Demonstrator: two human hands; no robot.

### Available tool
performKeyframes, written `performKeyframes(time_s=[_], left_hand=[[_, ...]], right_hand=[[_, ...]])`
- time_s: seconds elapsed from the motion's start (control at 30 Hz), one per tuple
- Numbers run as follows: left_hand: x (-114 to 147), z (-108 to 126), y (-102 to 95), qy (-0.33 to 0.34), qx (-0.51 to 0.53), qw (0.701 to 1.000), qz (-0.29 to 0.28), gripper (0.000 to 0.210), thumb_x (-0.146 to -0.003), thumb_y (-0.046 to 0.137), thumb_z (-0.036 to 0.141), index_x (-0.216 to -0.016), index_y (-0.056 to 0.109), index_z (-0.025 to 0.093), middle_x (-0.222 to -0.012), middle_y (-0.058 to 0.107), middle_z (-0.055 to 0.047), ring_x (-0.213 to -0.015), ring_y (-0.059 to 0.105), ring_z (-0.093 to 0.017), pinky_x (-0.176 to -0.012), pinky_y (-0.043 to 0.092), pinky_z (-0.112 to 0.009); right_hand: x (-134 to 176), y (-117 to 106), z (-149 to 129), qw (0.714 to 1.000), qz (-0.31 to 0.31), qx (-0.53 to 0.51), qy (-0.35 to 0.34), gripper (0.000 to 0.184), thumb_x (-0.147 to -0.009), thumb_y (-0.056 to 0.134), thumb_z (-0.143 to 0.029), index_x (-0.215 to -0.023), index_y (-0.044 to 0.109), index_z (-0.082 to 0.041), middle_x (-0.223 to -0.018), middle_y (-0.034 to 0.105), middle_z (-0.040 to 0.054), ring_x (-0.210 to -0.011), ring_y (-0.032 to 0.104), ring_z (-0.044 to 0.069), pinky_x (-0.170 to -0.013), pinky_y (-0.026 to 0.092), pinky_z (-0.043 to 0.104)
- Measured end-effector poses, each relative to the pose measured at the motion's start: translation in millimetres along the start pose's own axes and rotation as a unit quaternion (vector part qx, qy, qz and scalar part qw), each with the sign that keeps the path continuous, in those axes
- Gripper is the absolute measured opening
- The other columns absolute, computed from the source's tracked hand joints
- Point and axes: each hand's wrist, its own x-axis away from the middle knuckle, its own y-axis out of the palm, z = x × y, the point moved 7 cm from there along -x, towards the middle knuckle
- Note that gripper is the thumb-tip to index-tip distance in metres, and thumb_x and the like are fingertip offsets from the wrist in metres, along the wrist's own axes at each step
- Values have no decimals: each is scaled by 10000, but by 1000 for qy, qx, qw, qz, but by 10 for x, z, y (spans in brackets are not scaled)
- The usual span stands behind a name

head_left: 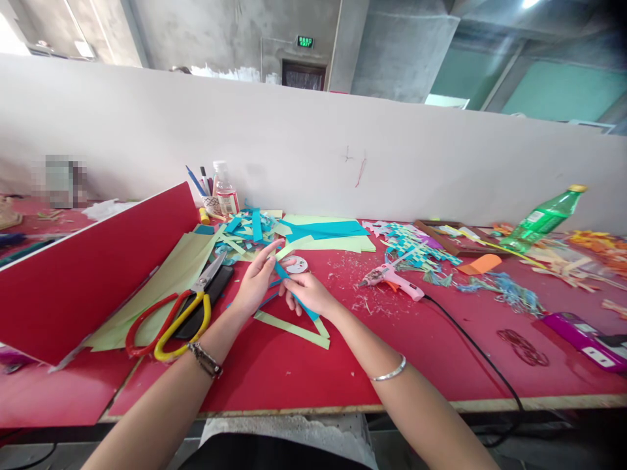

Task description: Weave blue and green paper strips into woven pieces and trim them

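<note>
My left hand (257,281) pinches paper strips between thumb and fingers, its index finger stretched out along them. My right hand (307,292) grips a blue paper strip (306,307) just beside it, with some fingers curled underneath. A light green paper strip (294,329) hangs below, folded at a corner near the tabletop and joining the blue one. Another pale green strip end (296,245) sticks out above the fingers. A round white disc (296,264) lies just behind my hands. The hidden fingers cover how the strips cross.
Large scissors (169,326) lie left on a black flat object (218,294). A pink glue gun (396,282) with a black cord rests right. Blue and green paper scraps (245,232) pile at the back. A green bottle (546,219) leans far right; a red board (98,274) stands left.
</note>
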Motion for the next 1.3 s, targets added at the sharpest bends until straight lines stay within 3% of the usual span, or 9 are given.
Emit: performKeyframes(time_s=[0.1, 0.2, 0.5, 0.67, 0.77, 0.87, 0.97, 1.07, 1.3], left_hand=[[21, 39, 66, -17, 46, 999, -12, 484, -785, 508, 290, -1252, 393, 232, -880, 640, -57, -727, 606, -153, -470, 438, -191], [47, 59, 124, -39, 75, 996, -26, 525, -781, 510, 231, -1282, 355, 221, -858, 644, -61, -600, 582, -122, -443, 423, -193], [89, 6, 242, -53, 71, 989, -122, 606, -803, 472, 215, -1352, 216, 229, -625, 552, 20, -497, 537, -120, -492, 460, -271], [117, -6, 309, -65, 80, 984, -144, 603, -776, 481, 190, -1338, 265, 226, -592, 503, 34, -534, 521, -116, -539, 454, -271], [94, -12, 275, -51, 37, 991, -117, 520, -769, 504, 231, -1275, 381, 227, -644, 539, 23, -562, 523, -110, -587, 456, -275], [40, 36, 116, -3, -51, 999, -16, 353, -747, 547, 307, -1082, 557, 195, -780, 596, -8, -671, 542, -112, -672, 452, -257], [16, 87, 0, 20, -139, 989, 50, 247, -709, 577, 370, -800, 633, 147, -708, 601, -4, -667, 533, -113, -664, 439, -230], [11, 117, -34, 24, -197, 978, 62, 262, -680, 591, 392, -641, 615, 134, -571, 567, 16, -574, 504, -107, -593, 427, -221], [3, 84, -71, 35, -214, 974, 63, 246, -662, 617, 375, -691, 641, 132, -611, 610, 1, -575, 520, -109, -571, 421, -215]], right_hand=[[0, 12, 8, 1000, -6, 13, 4, 262, -844, 391, -310, -673, 513, -152, -418, 496, -63, -284, 429, 47, -316, 318, 156], [-1, 0, -15, 1000, 10, 11, -4, 244, -834, 415, -330, -684, 505, -159, -442, 494, -65, -312, 442, 47, -338, 338, 159], [10, -108, -137, 992, 87, -42, -85, 277, -780, 479, -443, -777, 525, -170, -513, 517, -53, -389, 498, 70, -401, 405, 192], [24, -157, -162, 988, 118, -40, -95, 311, -777, 462, -468, -713, 527, -171, -501, 523, -44, -355, 496, 79, -381, 397, 209], [38, -179, -200, 984, 136, -25, -109, 310, -771, 466, -471, -707, 528, -174, -486, 505, -53, -354, 483, 72, -379, 391, 205], [55, -200, -225, 981, 156, -21, -117, 302, -768, 472, -466, -720, 529, -174, -480, 486, -62, -352, 468, 65, -368, 382, 196], [66, -213, -223, 978, 172, -16, -115, 287, -770, 474, -447, -689, 520, -176, -474, 470, -61, -343, 454, 65, -355, 370, 197], [69, -209, -213, 978, 174, -9, -116, 271, -772, 475, -436, -678, 522, -186, -490, 469, -50, -353, 457, 74, -360, 373, 211], [76, -272, -190, 974, 203, -29, -94, 286, -765, 477, -458, -681, 516, -187, -544, 514, -25, -435, 487, 94, -435, 404, 229]])
